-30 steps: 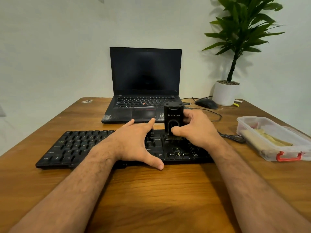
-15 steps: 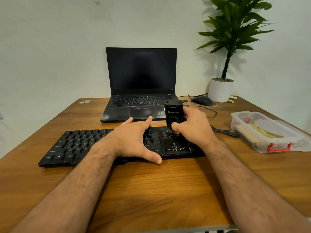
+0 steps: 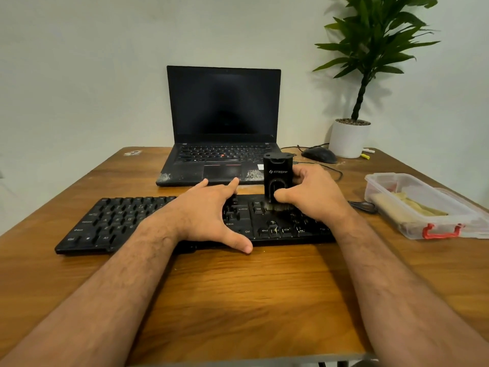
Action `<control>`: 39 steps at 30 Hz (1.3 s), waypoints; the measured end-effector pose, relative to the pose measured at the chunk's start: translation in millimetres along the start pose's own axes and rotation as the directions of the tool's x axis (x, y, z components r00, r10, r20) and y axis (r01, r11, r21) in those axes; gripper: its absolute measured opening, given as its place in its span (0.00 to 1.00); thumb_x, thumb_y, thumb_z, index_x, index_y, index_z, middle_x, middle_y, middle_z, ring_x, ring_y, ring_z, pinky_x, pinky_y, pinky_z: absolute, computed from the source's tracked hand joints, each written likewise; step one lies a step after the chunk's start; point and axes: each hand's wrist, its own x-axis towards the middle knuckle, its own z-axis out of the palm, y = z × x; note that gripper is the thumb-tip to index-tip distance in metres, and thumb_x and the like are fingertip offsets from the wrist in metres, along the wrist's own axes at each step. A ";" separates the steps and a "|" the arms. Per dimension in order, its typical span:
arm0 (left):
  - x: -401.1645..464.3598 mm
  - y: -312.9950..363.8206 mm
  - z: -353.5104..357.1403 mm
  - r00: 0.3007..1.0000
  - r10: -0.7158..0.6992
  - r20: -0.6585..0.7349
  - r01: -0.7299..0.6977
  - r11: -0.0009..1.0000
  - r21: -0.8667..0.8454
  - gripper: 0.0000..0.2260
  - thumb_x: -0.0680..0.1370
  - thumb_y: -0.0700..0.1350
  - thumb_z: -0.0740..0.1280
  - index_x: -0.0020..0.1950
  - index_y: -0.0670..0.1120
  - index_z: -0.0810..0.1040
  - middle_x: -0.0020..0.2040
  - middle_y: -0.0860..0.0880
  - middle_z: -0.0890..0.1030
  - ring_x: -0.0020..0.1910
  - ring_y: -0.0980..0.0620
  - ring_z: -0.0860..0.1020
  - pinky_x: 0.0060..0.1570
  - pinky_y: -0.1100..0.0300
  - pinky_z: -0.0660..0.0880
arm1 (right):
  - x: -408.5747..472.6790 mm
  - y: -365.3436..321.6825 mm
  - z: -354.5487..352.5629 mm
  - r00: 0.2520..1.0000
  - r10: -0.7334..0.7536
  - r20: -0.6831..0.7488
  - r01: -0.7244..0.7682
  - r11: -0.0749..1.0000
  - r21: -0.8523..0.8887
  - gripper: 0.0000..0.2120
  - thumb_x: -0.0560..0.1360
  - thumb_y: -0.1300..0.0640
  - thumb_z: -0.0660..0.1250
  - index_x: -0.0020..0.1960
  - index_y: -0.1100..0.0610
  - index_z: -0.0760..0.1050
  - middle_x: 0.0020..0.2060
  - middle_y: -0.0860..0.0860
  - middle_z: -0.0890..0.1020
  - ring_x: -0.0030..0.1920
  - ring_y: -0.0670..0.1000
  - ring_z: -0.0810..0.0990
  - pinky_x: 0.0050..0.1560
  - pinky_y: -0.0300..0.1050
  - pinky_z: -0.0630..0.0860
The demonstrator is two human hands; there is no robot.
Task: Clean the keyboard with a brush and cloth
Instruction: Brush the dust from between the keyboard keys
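Observation:
A black keyboard (image 3: 124,221) lies across the wooden table (image 3: 238,292) in front of me. My right hand (image 3: 315,194) grips an upright black brush tool (image 3: 277,173) with a white logo, its bristles pressed onto the keys right of the Enter key. My left hand (image 3: 206,213) rests flat on the keyboard's middle, fingers spread, thumb over the front edge. Dust specks sit on the arrow keys. I see no cloth lying loose on the table.
An open black laptop (image 3: 223,123) stands behind the keyboard. A black mouse (image 3: 318,154) and a potted plant (image 3: 349,139) are at the back right. A clear plastic box (image 3: 420,205) with red latch sits at the right, scissors (image 3: 363,206) beside it.
The brush stays on the keyboard's right section, shifted only slightly. My left hand stays in place. The camera view has shifted a little.

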 end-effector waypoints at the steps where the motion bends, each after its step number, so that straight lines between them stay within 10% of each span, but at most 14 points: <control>1: 0.1 -0.3 -0.1 1.000 0.001 0.001 -0.001 1.000 -0.002 0.68 0.52 0.83 0.64 0.83 0.52 0.43 0.80 0.55 0.62 0.78 0.56 0.58 0.79 0.50 0.39 | 1.0 0.4 1.1 0.999 0.003 -0.043 -0.004 1.000 -0.007 0.15 0.69 0.59 0.77 0.51 0.45 0.79 0.44 0.43 0.85 0.46 0.43 0.84 0.41 0.36 0.77; 20: -5.0 -4.7 -1.3 0.999 0.028 -0.024 -0.026 0.996 0.084 0.67 0.54 0.83 0.65 0.83 0.52 0.42 0.80 0.55 0.62 0.78 0.57 0.60 0.79 0.49 0.38 | -1.5 3.0 -10.0 0.993 0.026 -0.117 -0.030 0.999 -0.029 0.17 0.69 0.57 0.77 0.57 0.49 0.82 0.45 0.44 0.86 0.44 0.41 0.83 0.36 0.30 0.73; 39: -6.8 -4.8 -5.1 0.997 -0.053 -0.063 0.054 0.998 0.016 0.63 0.57 0.77 0.70 0.83 0.55 0.45 0.79 0.54 0.63 0.79 0.52 0.57 0.77 0.52 0.38 | -14.1 -8.5 -9.8 0.986 -0.010 0.169 -0.001 0.998 0.068 0.17 0.69 0.65 0.77 0.53 0.49 0.83 0.43 0.45 0.88 0.44 0.44 0.87 0.52 0.45 0.81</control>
